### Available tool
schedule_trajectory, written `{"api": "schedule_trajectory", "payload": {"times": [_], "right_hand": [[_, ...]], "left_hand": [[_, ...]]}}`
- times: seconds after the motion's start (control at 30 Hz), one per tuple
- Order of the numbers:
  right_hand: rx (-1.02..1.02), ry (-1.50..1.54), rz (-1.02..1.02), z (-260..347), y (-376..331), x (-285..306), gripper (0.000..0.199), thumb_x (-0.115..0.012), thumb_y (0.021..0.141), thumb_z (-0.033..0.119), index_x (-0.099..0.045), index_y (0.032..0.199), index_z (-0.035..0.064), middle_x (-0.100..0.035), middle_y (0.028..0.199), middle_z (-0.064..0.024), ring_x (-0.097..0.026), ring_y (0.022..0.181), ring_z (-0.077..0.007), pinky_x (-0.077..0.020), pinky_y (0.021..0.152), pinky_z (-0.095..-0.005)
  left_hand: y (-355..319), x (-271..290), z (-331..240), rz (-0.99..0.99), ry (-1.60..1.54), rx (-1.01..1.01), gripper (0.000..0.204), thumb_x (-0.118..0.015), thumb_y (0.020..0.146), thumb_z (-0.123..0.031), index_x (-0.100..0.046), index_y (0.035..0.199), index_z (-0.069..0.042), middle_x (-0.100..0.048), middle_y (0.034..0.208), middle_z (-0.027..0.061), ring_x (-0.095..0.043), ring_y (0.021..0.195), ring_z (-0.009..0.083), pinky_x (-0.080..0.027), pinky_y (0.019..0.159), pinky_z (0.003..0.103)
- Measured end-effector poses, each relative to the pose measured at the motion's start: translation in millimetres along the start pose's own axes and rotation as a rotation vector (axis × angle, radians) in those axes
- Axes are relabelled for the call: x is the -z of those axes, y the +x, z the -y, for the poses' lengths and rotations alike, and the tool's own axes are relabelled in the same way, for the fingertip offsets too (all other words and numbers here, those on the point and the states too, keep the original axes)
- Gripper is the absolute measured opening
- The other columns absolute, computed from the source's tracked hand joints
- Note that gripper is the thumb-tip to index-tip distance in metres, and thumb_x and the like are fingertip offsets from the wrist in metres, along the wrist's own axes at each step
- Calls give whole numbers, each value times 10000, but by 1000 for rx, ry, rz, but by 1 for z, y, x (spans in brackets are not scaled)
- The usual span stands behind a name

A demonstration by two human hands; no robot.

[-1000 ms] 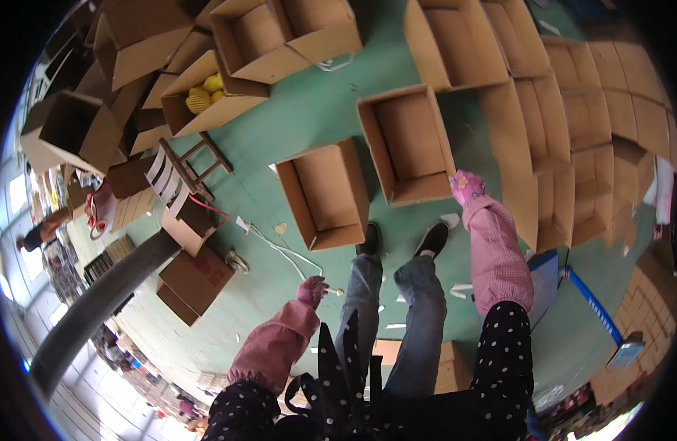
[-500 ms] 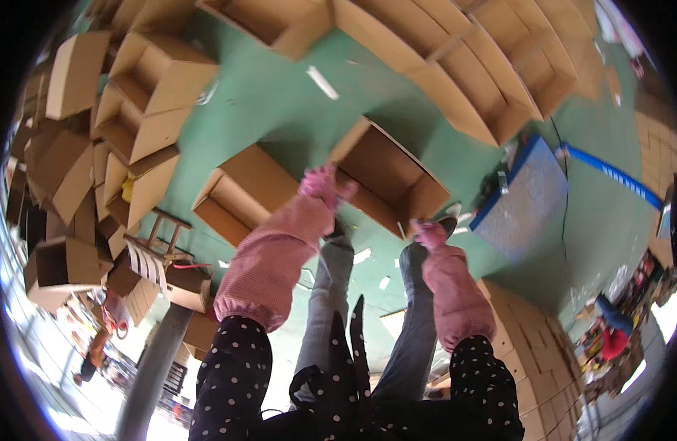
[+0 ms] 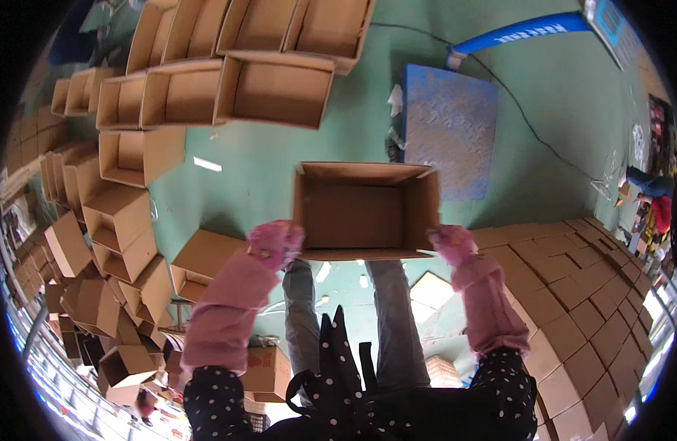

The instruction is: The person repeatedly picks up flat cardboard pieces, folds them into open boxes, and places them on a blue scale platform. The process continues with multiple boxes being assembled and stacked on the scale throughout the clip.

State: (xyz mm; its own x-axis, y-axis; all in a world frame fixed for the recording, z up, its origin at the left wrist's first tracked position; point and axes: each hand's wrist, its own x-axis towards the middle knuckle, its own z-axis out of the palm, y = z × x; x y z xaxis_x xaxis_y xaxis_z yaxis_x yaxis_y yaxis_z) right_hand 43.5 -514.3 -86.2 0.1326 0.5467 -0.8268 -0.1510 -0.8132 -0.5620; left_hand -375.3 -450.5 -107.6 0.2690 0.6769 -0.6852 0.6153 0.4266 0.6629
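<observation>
Two hands in pink gloves, left hand (image 3: 274, 242) and right hand (image 3: 450, 242), grasp one open empty brown cardboard box (image 3: 364, 211) between them, above the green floor (image 3: 279, 154). Many similar open cardboard boxes (image 3: 272, 88) already stand beyond the hands; this one is not yet set down.

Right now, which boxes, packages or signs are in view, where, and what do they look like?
Open box: centre, brown cardboard, empty, left hand and right hand at its near corners.
Rows of open boxes: upper left, brown, on green floor.
Flat cardboard stack: right, brown.
Printed carton: lower left, brown with red print.
</observation>
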Motion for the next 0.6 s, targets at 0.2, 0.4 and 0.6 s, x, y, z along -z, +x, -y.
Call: {"api": "schedule_trajectory", "payload": {"times": [0.2, 0.4, 0.6], "right_hand": [[28, -830, -295, 67, 9, 113, 334, -443, 775, 325, -557, 691, 22, -564, 796, -154, -516, 770, -331, -420, 678, -379], [128, -1392, -500, 102, 77, 163, 482, -347, 808, 458, -588, 763, 43, -567, 816, -187, -529, 800, -350, -423, 707, -401], [251, -1387, -418, 121, 49, 116, 517, -355, 802, 490, -596, 729, 39, -563, 722, -193, -534, 724, -364, -420, 618, -434]], "left_hand": [[79, -103, -136, 21, 491, -240, 325, -463, 747, -361, -534, 650, -59, -533, 611, 137, -537, 628, 301, -428, 572, 383], [142, -138, -214, -93, 564, -221, 313, -473, 734, -351, -550, 648, -60, -561, 629, 123, -552, 634, 297, -427, 576, 394], [113, -98, -188, -123, 502, -94, 307, -498, 736, -338, -527, 628, -52, -544, 629, 153, -539, 616, 320, -418, 552, 398]]}}
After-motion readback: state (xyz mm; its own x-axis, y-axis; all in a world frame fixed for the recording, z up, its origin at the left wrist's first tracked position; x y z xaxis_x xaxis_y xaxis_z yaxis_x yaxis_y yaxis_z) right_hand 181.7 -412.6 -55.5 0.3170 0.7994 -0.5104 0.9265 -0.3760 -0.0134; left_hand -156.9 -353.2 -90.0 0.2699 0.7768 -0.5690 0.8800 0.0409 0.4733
